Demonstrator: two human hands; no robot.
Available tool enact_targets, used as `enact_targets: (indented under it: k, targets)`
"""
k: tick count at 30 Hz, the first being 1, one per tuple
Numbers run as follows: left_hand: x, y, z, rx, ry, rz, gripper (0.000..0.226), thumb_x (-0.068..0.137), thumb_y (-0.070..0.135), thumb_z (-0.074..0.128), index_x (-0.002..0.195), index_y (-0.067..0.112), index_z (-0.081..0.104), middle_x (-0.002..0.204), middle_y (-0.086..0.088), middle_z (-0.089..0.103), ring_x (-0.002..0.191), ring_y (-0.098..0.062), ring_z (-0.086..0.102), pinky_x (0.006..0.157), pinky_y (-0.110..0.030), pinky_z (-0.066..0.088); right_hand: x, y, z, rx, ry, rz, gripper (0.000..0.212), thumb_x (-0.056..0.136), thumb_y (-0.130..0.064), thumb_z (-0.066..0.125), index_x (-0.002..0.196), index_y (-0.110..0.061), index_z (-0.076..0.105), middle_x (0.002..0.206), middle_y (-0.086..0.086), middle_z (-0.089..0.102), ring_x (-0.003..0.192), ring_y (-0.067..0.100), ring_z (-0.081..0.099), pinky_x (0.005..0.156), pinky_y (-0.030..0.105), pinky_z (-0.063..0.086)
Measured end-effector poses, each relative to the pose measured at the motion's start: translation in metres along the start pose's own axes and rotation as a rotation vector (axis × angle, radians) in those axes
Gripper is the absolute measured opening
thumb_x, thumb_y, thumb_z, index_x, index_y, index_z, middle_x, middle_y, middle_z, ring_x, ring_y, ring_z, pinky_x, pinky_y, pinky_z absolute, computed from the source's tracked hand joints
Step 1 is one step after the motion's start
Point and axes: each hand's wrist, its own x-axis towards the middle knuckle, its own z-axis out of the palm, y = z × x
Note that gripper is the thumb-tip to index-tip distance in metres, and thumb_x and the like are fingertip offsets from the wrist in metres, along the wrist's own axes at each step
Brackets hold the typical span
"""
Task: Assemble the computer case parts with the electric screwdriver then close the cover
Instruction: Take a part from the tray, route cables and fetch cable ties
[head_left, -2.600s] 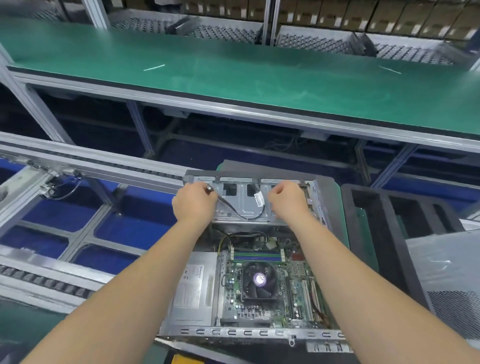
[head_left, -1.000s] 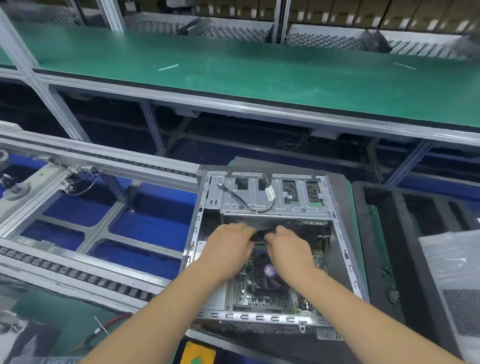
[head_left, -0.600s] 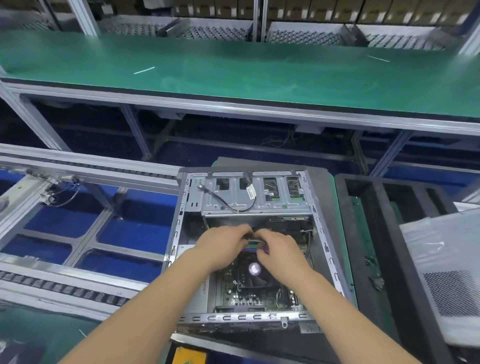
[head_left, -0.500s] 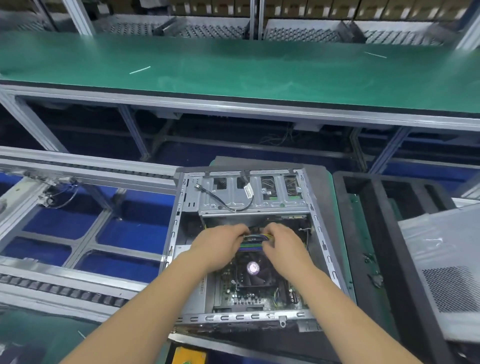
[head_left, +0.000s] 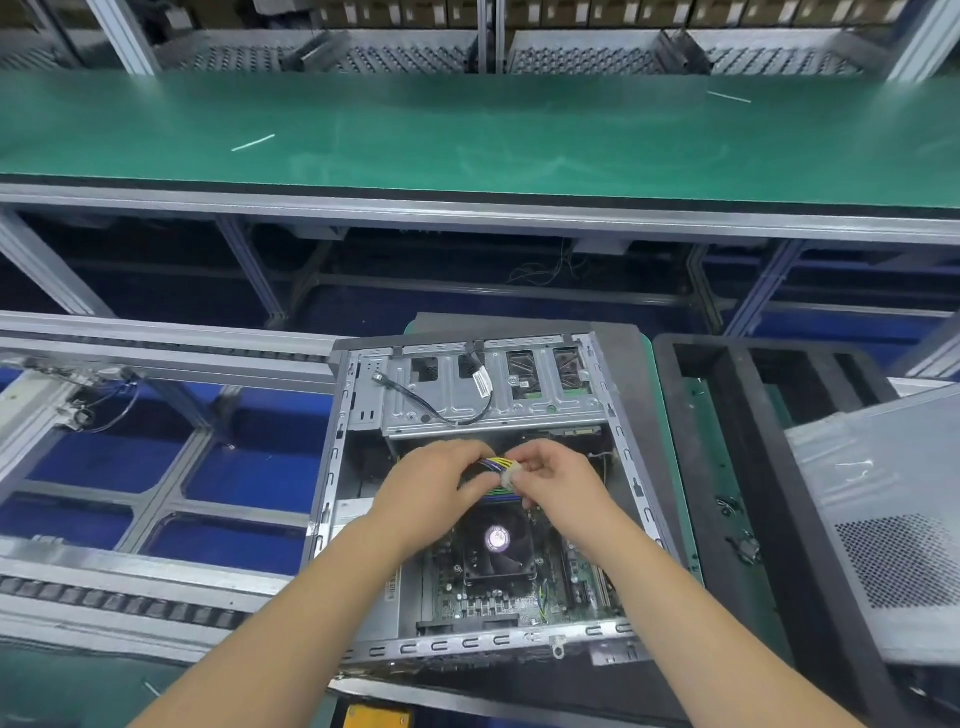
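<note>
Computer case (head_left: 631, 467) open on near bench, cover off. Left hand (head_left: 431, 491) curled round wire bundle (head_left: 485, 464); right hand (head_left: 558, 475) pinching white connector (head_left: 513, 474) above fan (head_left: 496, 538). Cabling stage, apparently. Screwdriving, cover closing outstanding. Screwdriver not seen.

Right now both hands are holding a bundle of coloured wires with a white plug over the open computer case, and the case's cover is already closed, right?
Not quite. The head view shows the computer case open, fan exposed. Both hands, left hand and right hand, do hold the coloured wires and white plug.
</note>
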Motion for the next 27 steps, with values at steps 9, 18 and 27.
enact_targets:
  k: [9,18,27]
  targets:
    - [0.028,0.017,0.029,0.196,-0.143,-0.036,0.022,0.099,0.049,0.052,0.101,0.03,0.061,0.101,0.001,0.065,0.096,-0.028,0.063,0.07,-0.036,0.043,0.0,0.0,-0.016,-0.479,0.24,0.109,0.029,0.103,-0.008,0.048,0.127,-0.011,0.063,0.12,0.013,0.069,0.102,0.03,0.066,0.085,0.038,0.055]
    - [0.064,0.004,0.051,0.202,-0.201,-0.039,0.027,0.101,0.05,0.053,0.096,0.024,0.06,0.099,-0.002,0.068,0.094,-0.027,0.063,0.069,-0.035,0.041,-0.001,0.006,-0.014,-0.682,0.199,0.185,0.03,0.101,-0.001,0.054,0.131,-0.003,0.056,0.128,0.016,0.064,0.116,0.031,0.062,0.085,0.034,0.048]
    - [0.087,0.001,0.066,0.391,-0.307,-0.148,0.014,0.103,0.023,0.049,0.094,0.019,0.059,0.077,0.0,0.055,0.073,-0.029,0.058,0.07,-0.038,0.048,-0.001,0.011,-0.012,-0.67,0.212,0.16,0.03,0.098,0.003,0.052,0.127,-0.004,0.057,0.121,0.014,0.066,0.109,0.03,0.064,0.076,0.032,0.044]
